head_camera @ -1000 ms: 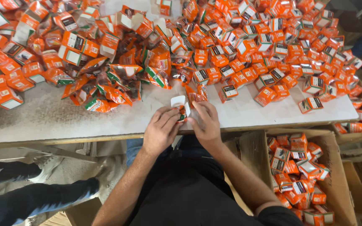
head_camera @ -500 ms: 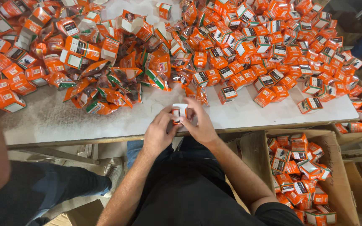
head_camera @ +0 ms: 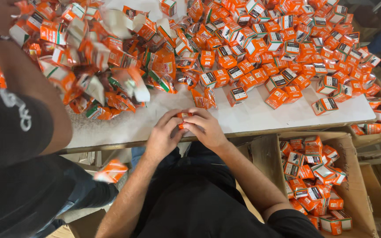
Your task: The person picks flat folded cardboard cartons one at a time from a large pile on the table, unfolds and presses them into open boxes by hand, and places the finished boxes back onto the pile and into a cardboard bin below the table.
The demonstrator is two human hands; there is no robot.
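My left hand [head_camera: 162, 135] and my right hand [head_camera: 206, 128] meet at the front edge of the white table [head_camera: 261, 117]. Together they hold one small orange carton [head_camera: 184, 118], mostly hidden by my fingers. Just beyond my hands lie flat, unfolded orange cartons [head_camera: 201, 98]. A big heap of closed small orange boxes [head_camera: 283, 48] covers the far and right part of the table.
A co-worker in a dark shirt stands at the left, an arm [head_camera: 27, 75] stretched over a pile of flat cartons [head_camera: 98, 66], some tumbling off. One carton [head_camera: 111, 171] is below the table edge. An open cardboard box [head_camera: 362, 185] at my right holds several finished boxes.
The co-worker has come in from the left and reached over the flat cartons, which are now scattering. My hands have closed more tightly around the small carton, hiding its white side.
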